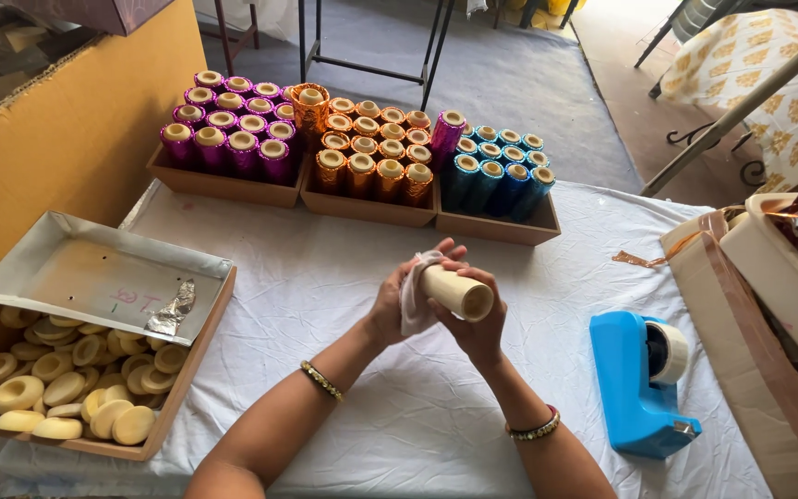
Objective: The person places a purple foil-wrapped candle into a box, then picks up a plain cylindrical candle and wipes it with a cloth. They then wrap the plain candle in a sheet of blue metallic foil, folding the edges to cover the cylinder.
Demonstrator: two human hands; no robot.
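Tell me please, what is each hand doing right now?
Left hand: closed on a white cloth.
Right hand: closed around the cream tube.

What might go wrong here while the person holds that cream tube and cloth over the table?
The cream tube is held in the air by the right hand, with the left hand pressing a white cloth on it; it could slip and roll across the table. An elbow might nudge the blue tape dispenser, which sits close to the right forearm. The silver sheet rests loosely over the tray of cream discs and could slide.
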